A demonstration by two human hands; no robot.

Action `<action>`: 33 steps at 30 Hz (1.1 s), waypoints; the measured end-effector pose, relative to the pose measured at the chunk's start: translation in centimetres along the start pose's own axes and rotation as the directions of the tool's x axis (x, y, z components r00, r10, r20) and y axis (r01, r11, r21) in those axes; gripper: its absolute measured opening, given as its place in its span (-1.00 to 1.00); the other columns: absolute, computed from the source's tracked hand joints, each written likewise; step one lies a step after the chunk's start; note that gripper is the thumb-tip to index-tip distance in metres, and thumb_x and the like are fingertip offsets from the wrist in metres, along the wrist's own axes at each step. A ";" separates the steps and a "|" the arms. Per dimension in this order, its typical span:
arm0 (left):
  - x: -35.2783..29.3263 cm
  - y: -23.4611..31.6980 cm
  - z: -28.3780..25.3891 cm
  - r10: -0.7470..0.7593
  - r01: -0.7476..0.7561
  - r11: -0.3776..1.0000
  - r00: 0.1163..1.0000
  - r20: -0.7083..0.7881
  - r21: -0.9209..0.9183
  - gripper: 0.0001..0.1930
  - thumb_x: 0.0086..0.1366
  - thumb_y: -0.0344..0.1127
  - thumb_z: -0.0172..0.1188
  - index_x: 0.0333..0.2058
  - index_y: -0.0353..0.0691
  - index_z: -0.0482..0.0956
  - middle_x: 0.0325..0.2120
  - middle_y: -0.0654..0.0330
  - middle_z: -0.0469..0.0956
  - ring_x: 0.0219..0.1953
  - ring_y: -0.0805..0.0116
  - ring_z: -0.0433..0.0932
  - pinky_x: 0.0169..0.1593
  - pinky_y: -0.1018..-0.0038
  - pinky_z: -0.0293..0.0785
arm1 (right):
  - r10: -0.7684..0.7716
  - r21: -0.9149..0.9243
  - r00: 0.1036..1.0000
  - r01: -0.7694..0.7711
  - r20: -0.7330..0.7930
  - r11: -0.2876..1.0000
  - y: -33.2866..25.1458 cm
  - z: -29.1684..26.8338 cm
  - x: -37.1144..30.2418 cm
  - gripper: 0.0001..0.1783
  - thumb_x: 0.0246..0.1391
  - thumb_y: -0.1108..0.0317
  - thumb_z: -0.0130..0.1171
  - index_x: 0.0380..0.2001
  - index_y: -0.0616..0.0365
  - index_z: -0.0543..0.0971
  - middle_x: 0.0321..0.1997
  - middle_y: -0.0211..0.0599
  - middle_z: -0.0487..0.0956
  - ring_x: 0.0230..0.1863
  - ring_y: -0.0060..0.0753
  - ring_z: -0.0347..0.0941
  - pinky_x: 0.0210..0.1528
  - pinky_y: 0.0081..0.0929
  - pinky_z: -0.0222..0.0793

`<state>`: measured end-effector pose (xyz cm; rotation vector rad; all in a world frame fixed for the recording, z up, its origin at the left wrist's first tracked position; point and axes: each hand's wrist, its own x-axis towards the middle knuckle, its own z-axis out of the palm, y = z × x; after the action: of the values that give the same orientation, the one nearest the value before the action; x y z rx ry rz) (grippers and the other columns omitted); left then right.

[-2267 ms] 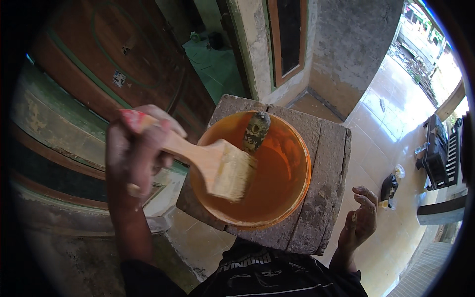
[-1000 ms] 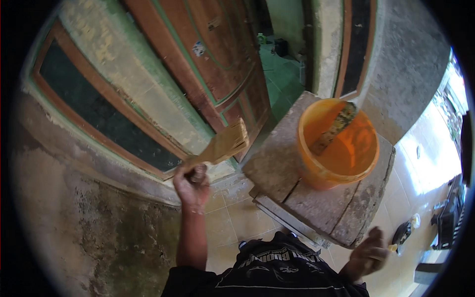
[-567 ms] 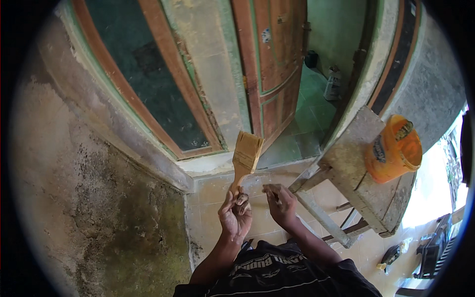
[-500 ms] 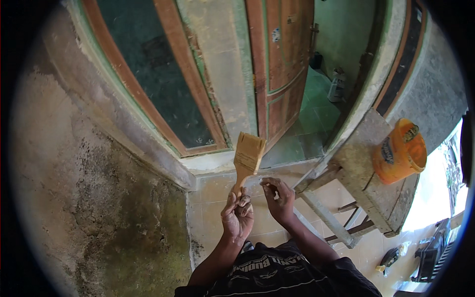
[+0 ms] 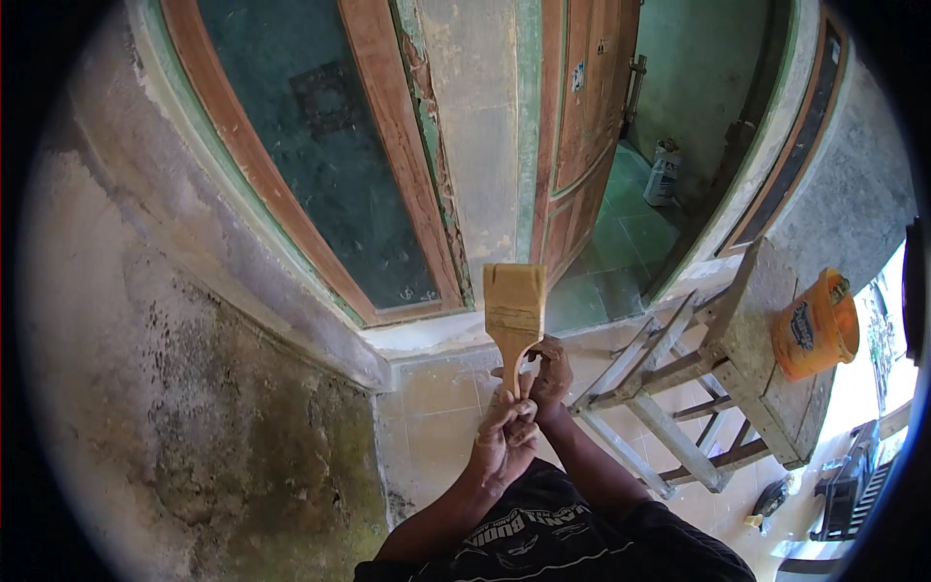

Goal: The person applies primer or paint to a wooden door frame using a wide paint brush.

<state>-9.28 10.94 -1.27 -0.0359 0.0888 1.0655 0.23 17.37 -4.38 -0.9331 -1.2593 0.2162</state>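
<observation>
A wide, flat paintbrush (image 5: 515, 310) stands upright in front of me, bristle end up, its wooden handle pointing down. My left hand (image 5: 505, 441) grips the lower end of that handle, closed around it. Just behind the handle, on its right, is my right hand (image 5: 550, 373) with its fingers curled. Part of it is hidden by the brush, so I cannot make out whether it touches the handle or holds anything. Whitish smears mark the skin of my left hand.
An orange bucket (image 5: 807, 330) stands on a worn wooden bench (image 5: 729, 335) at the right. Ahead are a wood-framed window (image 5: 320, 145), a bare wall strip and an open wooden door (image 5: 580, 136). A stained wall (image 5: 252, 427) rises at the left; tiles (image 5: 441, 427) cover the floor.
My left hand and the paintbrush have moved right, and the brush has turned more upright. My right hand, formerly apart, is now close behind the handle. The view has shifted somewhat.
</observation>
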 end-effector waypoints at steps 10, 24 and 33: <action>10.2 4.2 0.4 -0.211 0.242 0.931 0.968 -0.138 0.273 -0.83 0.22 -0.32 0.14 -0.21 -0.09 0.40 -0.14 0.36 0.45 -0.28 0.63 0.44 -0.55 0.80 0.30 | -0.159 -0.171 0.984 0.144 -0.078 0.975 9.6 3.4 4.3 -0.40 -0.35 0.24 0.49 -0.23 0.26 0.45 -0.28 -0.09 0.54 -0.26 -0.09 0.51 -0.26 -0.34 0.45; 17.4 10.3 0.6 -0.545 0.605 0.775 0.785 -0.293 0.180 -0.73 0.23 -0.22 0.15 -0.12 -0.10 0.38 -0.22 0.41 0.46 -0.26 0.64 0.37 -0.43 0.74 0.26 | -0.027 -0.286 0.924 -0.090 -0.381 0.954 15.1 7.2 5.2 -0.27 -0.41 0.12 0.52 -0.20 0.22 0.34 -0.34 -0.24 0.42 -0.33 -0.26 0.41 -0.31 -0.39 0.33; 17.6 17.8 1.0 -0.716 0.778 0.527 0.624 -0.313 0.344 -0.69 0.22 -0.27 0.16 -0.09 -0.15 0.34 -0.32 0.37 0.46 -0.24 0.57 0.41 -0.30 0.63 0.38 | 0.914 0.923 0.307 -0.194 -0.265 0.332 13.5 11.2 3.4 -0.42 -0.28 0.40 0.42 -0.18 0.24 0.32 -0.27 -0.29 0.41 -0.25 -0.43 0.34 -0.26 -0.51 0.31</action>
<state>-16.30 34.95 -1.64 0.2647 0.4111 0.1265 -3.91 33.31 -11.28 -0.5561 0.2510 0.8446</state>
